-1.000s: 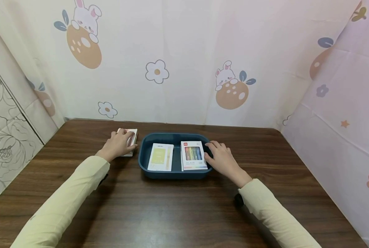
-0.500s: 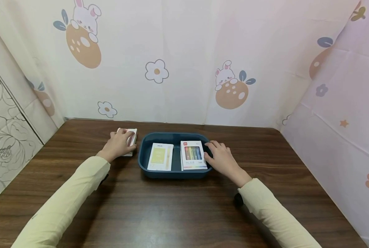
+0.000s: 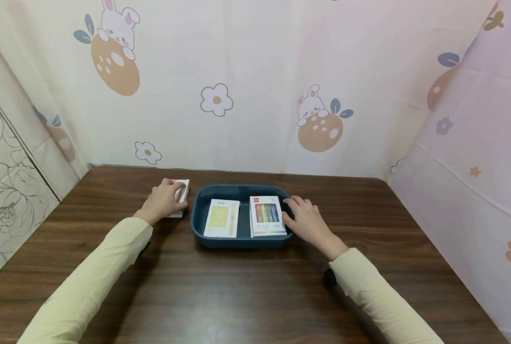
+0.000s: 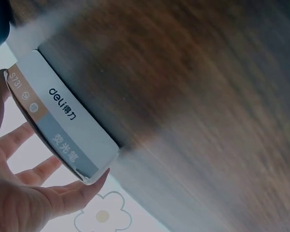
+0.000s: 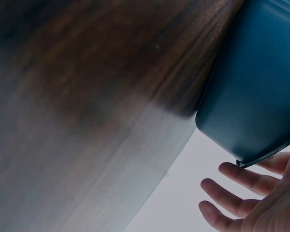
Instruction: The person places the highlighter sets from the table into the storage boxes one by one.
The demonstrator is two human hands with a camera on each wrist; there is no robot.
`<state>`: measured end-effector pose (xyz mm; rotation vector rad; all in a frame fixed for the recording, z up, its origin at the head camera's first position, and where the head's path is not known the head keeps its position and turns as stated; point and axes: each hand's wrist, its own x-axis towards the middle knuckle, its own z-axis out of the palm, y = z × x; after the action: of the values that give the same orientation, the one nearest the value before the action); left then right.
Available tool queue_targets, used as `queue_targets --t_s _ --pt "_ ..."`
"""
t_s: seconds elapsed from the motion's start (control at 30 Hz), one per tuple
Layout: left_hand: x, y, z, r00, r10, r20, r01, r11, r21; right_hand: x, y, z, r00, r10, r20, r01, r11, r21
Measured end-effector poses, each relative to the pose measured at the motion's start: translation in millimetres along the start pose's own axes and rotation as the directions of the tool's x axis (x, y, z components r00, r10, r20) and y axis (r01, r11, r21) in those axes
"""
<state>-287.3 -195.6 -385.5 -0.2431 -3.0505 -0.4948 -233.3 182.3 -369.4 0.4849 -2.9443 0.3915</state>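
Note:
My left hand [image 3: 163, 200] grips a white highlighter box [image 4: 67, 113] by its two edges, thumb on one side and fingers on the other, left of the bin. Its end reads "deli" with orange and grey panels, and the hand covers much of its top in the head view. The right hand [image 3: 307, 217] rests at the right rim of a dark blue bin [image 3: 242, 242], its fingers spread and loosely extended in the right wrist view. Inside the bin lie a white and yellow-green box [image 3: 222, 218] on the left and a white box of coloured pens [image 3: 269, 216] on the right.
The bin stands on a brown wooden table [image 3: 238, 296], towards its back edge. Behind the table hangs a pale patterned curtain [image 3: 260, 95], with more curtain along the right and a flower-lined panel [image 3: 6, 191] at the left.

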Motion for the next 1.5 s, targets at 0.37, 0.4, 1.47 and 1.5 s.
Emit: queue_targets --t_s 0.37,0.4,1.47,1.5 --pt "-0.3 -5.1 0.9 1.000 -0.021 -0.023 0.021 1.000 -0.007 -1.2 -1.3 0.9 1.000 0.001 0.002 -0.001 1.000 0.000" --pt "-0.4 -5.5 0.8 1.000 -0.020 -0.024 0.020 1.000 -0.004 -1.2 -1.5 0.8 1.000 0.002 0.003 -0.002 1.000 0.000" --pt "-12.8 20.3 -32.5 0.986 0.031 -0.166 -0.038 0.998 -0.041 0.4 -0.8 -0.2 1.000 0.010 0.016 -0.010 1.000 -0.010" --pt "-13.5 22.7 -33.7 0.985 0.029 -0.169 -0.037 0.998 -0.044 0.5 -0.5 0.0 1.000 0.012 0.016 -0.011 1.000 -0.010"
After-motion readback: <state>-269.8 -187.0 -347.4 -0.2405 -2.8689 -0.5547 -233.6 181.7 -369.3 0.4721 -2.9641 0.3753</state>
